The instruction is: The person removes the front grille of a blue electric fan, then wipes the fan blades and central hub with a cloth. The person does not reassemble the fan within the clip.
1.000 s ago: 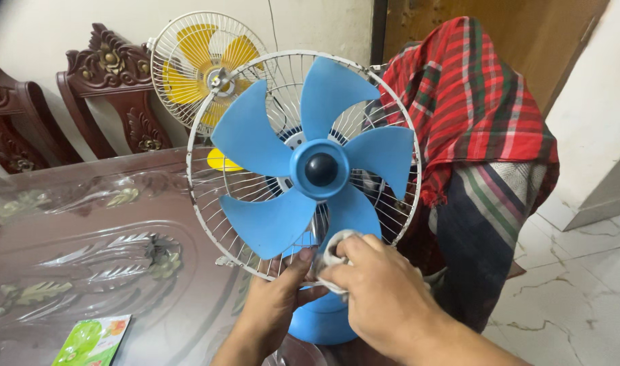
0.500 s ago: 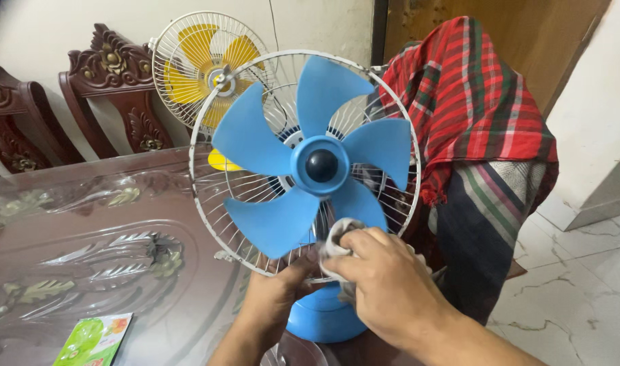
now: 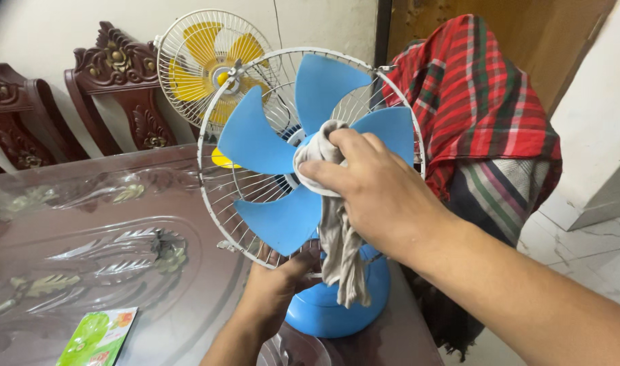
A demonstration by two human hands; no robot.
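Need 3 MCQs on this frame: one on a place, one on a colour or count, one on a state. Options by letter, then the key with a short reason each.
1. Where is the right hand?
A. At the hub of the blue fan, pressing a cloth to it
B. Flat on the table
C. On the yellow fan

2. What colour are the blades of the fan at the back, the yellow fan?
A. Blue
B. Yellow
C. Red

3. In what state is the front of the blue fan?
A. Front guard on and closed
B. Wrapped in plastic
C. Front guard off, blades bare

Answers:
1 A, the grey cloth is bunched under the fingers over the hub and hangs down from there.
2 B, yellow blades show behind its white wire cage.
3 C, the hand reaches the blades directly; only the rear wire guard sits behind them, and the left hand grips its lower rim.
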